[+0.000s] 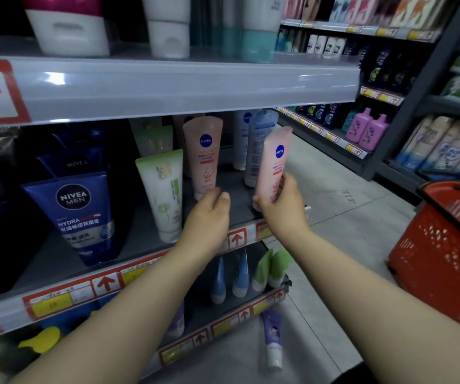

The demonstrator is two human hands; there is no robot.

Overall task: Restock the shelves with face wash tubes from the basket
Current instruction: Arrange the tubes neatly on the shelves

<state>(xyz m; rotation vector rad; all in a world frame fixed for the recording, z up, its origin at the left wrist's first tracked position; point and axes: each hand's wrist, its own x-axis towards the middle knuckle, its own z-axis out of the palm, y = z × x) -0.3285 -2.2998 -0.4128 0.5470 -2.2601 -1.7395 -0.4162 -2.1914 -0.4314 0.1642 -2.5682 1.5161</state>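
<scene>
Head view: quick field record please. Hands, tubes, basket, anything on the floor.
left hand: at the base of the standing pink tube, fingers curled; grip unclear
right hand: grips a second pink tube near its cap end, tilted, at the right front corner of the shelf
other stock: green tube and blue Nivea Men tube on the same shelf
basket: red, at right; contents not visible
floor: purple tube lying by the shelf foot
</scene>
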